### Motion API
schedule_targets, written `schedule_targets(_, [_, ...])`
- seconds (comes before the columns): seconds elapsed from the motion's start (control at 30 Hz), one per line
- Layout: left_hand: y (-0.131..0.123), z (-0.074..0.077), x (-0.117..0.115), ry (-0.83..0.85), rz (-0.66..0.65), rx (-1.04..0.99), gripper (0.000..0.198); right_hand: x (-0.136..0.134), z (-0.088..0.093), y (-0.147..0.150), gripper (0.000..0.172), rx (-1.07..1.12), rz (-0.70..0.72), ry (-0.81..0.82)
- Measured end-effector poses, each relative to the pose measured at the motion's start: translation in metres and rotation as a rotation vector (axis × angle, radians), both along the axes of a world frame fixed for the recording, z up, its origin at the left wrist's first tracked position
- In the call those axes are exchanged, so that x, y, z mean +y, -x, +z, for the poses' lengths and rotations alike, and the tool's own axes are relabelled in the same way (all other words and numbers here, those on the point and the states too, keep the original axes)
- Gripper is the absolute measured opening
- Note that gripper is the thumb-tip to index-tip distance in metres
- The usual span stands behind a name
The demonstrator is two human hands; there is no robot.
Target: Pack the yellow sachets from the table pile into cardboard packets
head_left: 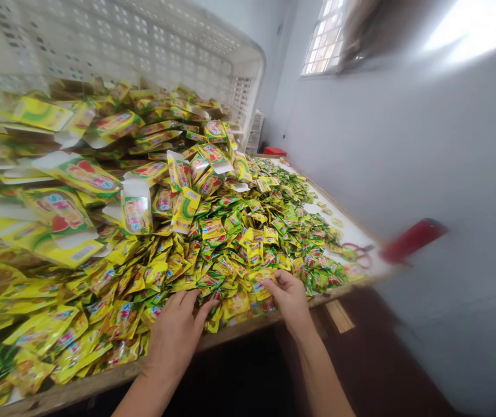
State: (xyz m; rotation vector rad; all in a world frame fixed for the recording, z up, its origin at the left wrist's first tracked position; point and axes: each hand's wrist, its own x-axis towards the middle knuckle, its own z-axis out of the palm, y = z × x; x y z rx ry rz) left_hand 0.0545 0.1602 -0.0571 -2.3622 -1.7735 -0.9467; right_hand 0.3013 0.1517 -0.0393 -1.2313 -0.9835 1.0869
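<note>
A deep pile of small, shiny yellow and green candy packets [230, 255] covers the table before me. My left hand [176, 324] rests on the near edge of the pile, thumb spread away from the fingers, its fingertips touching packets and partly hidden among them. To its right, my right hand [290, 298] pinches a yellow packet [260, 282] between thumb and fingers, just above the table's front edge. Left of the loose packets lie many small printed cardboard boxes [135, 205], yellow and green, several with their flaps open.
A white perforated plastic crate [248, 75] lies tipped on its side, boxes spilling from it. On the right stand red-handled scissors [363, 255] and a red cylinder [413, 240] at the table's edge. A wooden rim [226, 337] borders the table; a pale wall rises beyond.
</note>
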Motion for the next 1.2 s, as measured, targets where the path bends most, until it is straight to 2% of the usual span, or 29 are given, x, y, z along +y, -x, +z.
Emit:
schedule_targets(0.07, [-0.004, -0.003, 0.002, -0.012, 0.044, 0.087, 0.039, -0.001, 0.001, 0.003, 0.029, 0.012, -0.010, 0.021])
schedule_targets(0.13, [-0.004, -0.003, 0.006, -0.036, 0.082, 0.097, 0.036, -0.003, 0.006, 0.005, 0.029, 0.018, 0.001, 0.031])
schedule_targets(0.27, [0.003, -0.002, 0.006, -0.086, 0.204, -0.080, 0.029, -0.007, 0.016, 0.022, 0.026, -0.023, 0.144, 0.040])
schedule_targets(0.33, [0.007, -0.002, 0.001, -0.069, 0.183, -0.159, 0.022, -0.003, 0.017, 0.041, 0.020, -0.076, 0.228, 0.028])
schedule_targets(0.4, [0.010, -0.004, -0.005, 0.001, 0.132, -0.175, 0.022, 0.004, 0.014, 0.063, 0.013, -0.210, 0.247, -0.030])
schedule_targets(0.47, [0.013, -0.007, -0.008, 0.049, 0.108, -0.188, 0.021, 0.012, 0.010, 0.084, 0.006, -0.432, 0.186, -0.119])
schedule_targets(0.53, [0.015, -0.009, -0.007, 0.063, 0.114, -0.260, 0.021, 0.018, 0.004, 0.099, 0.007, -0.631, 0.110, -0.176])
schedule_targets(0.6, [0.019, -0.012, -0.004, 0.111, 0.116, -0.376, 0.021, 0.021, 0.000, 0.105, 0.009, -0.700, 0.088, -0.180])
schedule_targets(0.7, [0.024, -0.012, -0.007, 0.224, 0.153, -0.652, 0.022, 0.017, -0.004, 0.101, 0.008, -0.581, 0.128, -0.156])
schedule_targets(0.83, [0.022, 0.002, -0.028, 0.411, 0.221, -1.143, 0.030, 0.004, -0.001, 0.090, 0.007, -0.163, 0.174, -0.091])
schedule_targets(0.9, [0.016, 0.015, -0.036, 0.607, 0.127, -1.327, 0.031, -0.003, 0.001, 0.089, 0.011, -0.017, 0.195, -0.081])
schedule_targets(0.97, [0.010, 0.026, -0.040, 0.719, -0.007, -1.485, 0.028, -0.009, 0.003, 0.090, 0.013, 0.019, 0.226, -0.080])
schedule_targets(1.03, [0.006, 0.030, -0.038, 0.691, -0.051, -1.604, 0.026, -0.014, 0.005, 0.093, 0.014, 0.012, 0.216, -0.061])
schedule_targets(1.1, [0.006, 0.027, -0.034, 0.596, 0.010, -1.620, 0.025, -0.018, 0.008, 0.096, 0.017, 0.014, 0.139, -0.043])
schedule_targets(1.2, [0.007, 0.016, -0.033, 0.459, 0.058, -1.424, 0.024, -0.021, 0.015, 0.104, 0.022, 0.051, 0.085, -0.031])
